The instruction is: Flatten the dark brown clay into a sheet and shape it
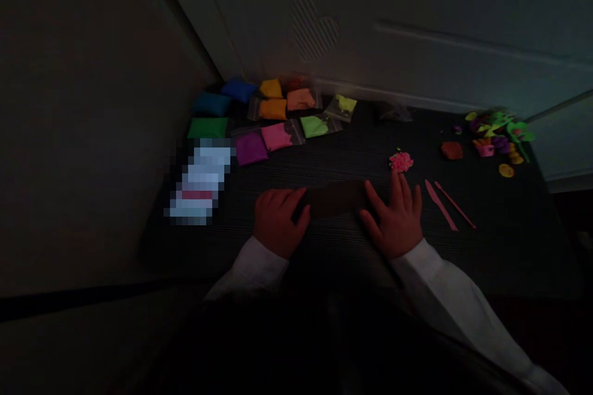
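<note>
The scene is very dim. Both of my hands rest on a dark table (509,234), one at each end of a flat dark brown slab of clay (337,199). My left hand (278,220) lies at the slab's left end with its fingers curled against it. My right hand (395,217) presses the right end with its fingers stretched out and flat. A small pink clay flower (401,162) sits just beyond my right fingertips.
Several bags of coloured clay (273,117) lie at the back left. Two pink modelling tools (447,203) lie right of my hand. A brown lump (451,150) and small clay figures (498,136) sit at the far right. A blurred packet (200,182) lies left.
</note>
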Demonstrator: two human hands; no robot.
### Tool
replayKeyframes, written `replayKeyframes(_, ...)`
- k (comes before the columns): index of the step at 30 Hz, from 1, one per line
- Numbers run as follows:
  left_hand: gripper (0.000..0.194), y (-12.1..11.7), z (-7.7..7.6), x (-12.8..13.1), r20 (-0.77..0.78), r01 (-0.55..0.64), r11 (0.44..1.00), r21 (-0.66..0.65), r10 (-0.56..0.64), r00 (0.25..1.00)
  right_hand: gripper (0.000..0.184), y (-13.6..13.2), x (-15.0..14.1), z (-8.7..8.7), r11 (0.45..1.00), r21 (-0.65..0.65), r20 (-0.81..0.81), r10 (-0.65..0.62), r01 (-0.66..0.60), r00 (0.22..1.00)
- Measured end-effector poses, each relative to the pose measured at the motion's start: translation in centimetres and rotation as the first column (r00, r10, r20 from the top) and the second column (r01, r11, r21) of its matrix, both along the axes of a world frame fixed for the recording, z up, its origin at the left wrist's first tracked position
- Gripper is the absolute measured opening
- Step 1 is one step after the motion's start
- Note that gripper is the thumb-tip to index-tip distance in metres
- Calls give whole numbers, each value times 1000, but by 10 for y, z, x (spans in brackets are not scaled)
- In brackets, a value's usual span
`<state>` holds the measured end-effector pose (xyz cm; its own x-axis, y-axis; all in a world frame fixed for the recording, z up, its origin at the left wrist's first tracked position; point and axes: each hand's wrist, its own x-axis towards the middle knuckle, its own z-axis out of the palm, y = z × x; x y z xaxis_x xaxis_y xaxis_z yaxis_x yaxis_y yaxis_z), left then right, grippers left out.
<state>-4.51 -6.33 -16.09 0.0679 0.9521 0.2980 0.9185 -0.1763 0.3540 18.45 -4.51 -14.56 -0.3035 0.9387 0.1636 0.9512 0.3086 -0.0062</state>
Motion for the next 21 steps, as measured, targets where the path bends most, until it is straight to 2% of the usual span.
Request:
replayKeyframes(6, 33, 0, 0, 0, -5, -6, 1000, -3, 6, 1000, 53, 1, -3, 1, 997, -69, 35, 40, -37, 999)
replayKeyframes(21, 33, 1, 0, 0, -10, -4, 1000, -1, 4, 1000, 50, 1, -3, 2, 998, -56, 15, -7, 8, 1000)
